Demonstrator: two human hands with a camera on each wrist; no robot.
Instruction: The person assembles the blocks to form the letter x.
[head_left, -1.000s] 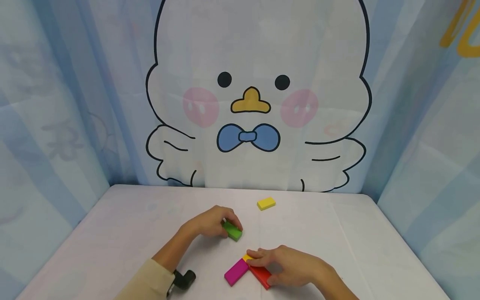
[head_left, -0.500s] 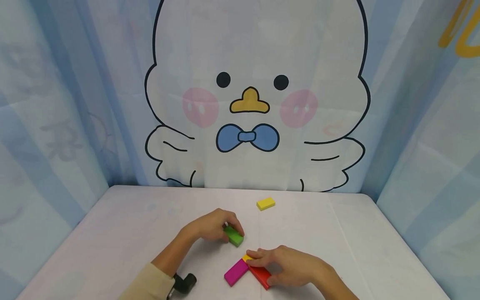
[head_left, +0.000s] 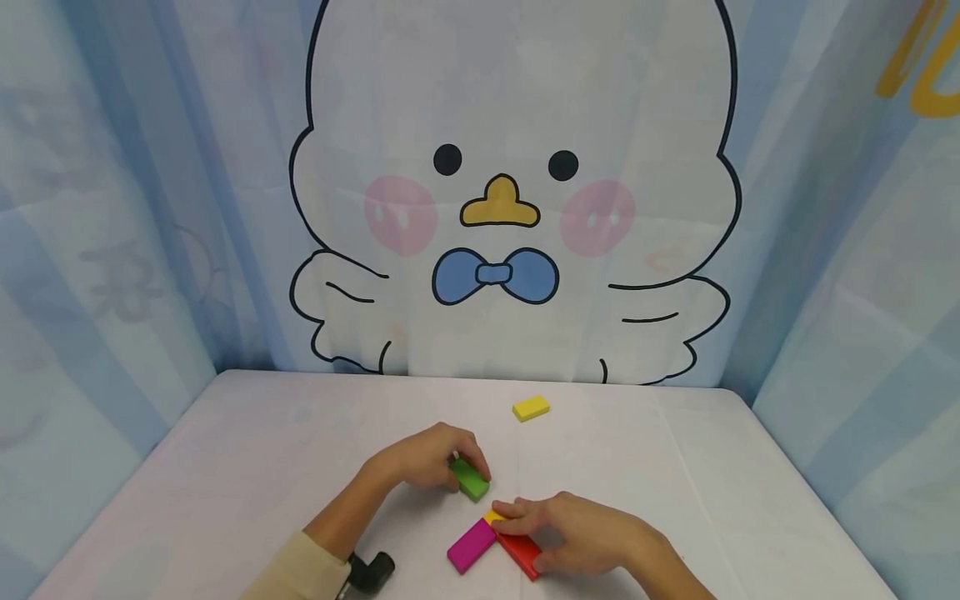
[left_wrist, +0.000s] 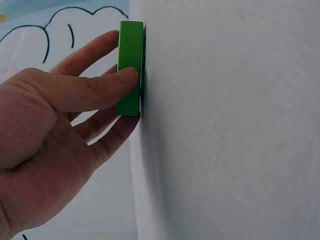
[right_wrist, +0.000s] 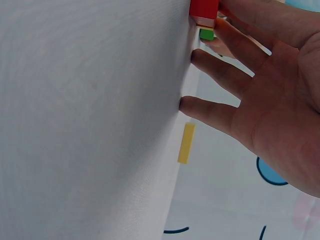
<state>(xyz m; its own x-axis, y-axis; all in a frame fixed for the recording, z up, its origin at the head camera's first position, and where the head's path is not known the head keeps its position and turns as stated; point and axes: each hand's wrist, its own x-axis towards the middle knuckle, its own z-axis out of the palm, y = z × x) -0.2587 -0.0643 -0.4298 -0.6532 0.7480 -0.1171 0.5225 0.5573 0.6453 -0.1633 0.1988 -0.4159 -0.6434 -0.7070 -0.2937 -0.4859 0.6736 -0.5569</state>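
My left hand (head_left: pixel 431 457) pinches a green block (head_left: pixel 471 481) low over the table. In the left wrist view the thumb lies on one long side of this green block (left_wrist: pixel 131 50) and the fingers on the other. My right hand (head_left: pixel 581 533) holds a red block (head_left: pixel 519 554), thumb at its near end and fingers at its far end. Those fingers also reach over a small orange block (head_left: pixel 491 517), partly covered. A magenta block (head_left: pixel 472 546) lies slanted beside it, forming a V with the red one. The right wrist view catches only the red block's end (right_wrist: pixel 202 9).
Farther back on the white table (head_left: pixel 637 450) lies a yellow block (head_left: pixel 531 408). Behind the table hangs a curtain (head_left: pixel 510 333) with a cartoon bird. A black wrist device (head_left: pixel 371 573) sits below my left sleeve (head_left: pixel 300 571).
The left hand has brought the green block nearer to me and slightly right, toward the other blocks. The right hand and the red, orange and magenta blocks stay nearly where they were.
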